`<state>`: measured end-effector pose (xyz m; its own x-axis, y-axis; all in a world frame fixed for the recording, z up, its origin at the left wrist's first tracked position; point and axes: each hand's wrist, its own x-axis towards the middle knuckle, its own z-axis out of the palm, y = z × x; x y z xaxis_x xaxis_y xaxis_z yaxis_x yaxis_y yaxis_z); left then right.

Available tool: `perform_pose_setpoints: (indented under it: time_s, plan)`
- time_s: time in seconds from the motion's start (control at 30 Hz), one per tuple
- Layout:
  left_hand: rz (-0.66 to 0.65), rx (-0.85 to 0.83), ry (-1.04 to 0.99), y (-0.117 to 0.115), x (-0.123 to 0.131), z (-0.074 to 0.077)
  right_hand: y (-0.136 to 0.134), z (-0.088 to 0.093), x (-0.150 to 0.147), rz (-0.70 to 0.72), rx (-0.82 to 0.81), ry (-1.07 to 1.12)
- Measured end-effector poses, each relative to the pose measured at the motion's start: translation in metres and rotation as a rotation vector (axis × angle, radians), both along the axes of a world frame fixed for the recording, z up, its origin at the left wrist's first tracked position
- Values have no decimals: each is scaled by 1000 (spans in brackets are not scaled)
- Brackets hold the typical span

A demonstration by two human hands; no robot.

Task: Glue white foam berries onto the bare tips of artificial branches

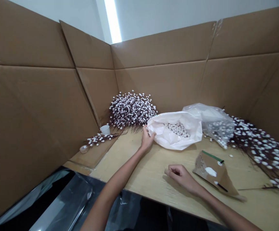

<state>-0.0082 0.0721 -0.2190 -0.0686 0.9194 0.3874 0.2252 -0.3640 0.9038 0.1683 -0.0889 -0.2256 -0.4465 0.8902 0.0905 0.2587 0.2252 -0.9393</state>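
My left hand (148, 138) pinches the left rim of a white plastic bag (191, 126). The bag lies with its mouth spread wide, and many small white berry-like beads (178, 129) show inside it. Lower and to the right, my right hand (181, 176) hovers at or just above the table, its fingers curled; whether something small is in them is hidden. Right of that hand lies a brown cardboard piece (222, 178) with a white smear (211, 171) on it, a green strip along its top edge and a dark thin stick.
A dense bundle of white-berried twigs (132, 109) stands at the back left. More berried branches (262, 144) lie on the right beside a clear plastic bag (211, 122). At left are a white cup (105, 130), a small lid-like dish (84, 149) and a berried sprig (98, 139). Cardboard walls (163, 77) enclose the table (139, 179).
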Motion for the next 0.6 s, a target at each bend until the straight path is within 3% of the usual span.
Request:
perform_pose_setpoints:
  time_s: [0.6]
  plan:
    - [1,-96,3,-7,-3,-16,2,-6,-6,-16,-30,-83]
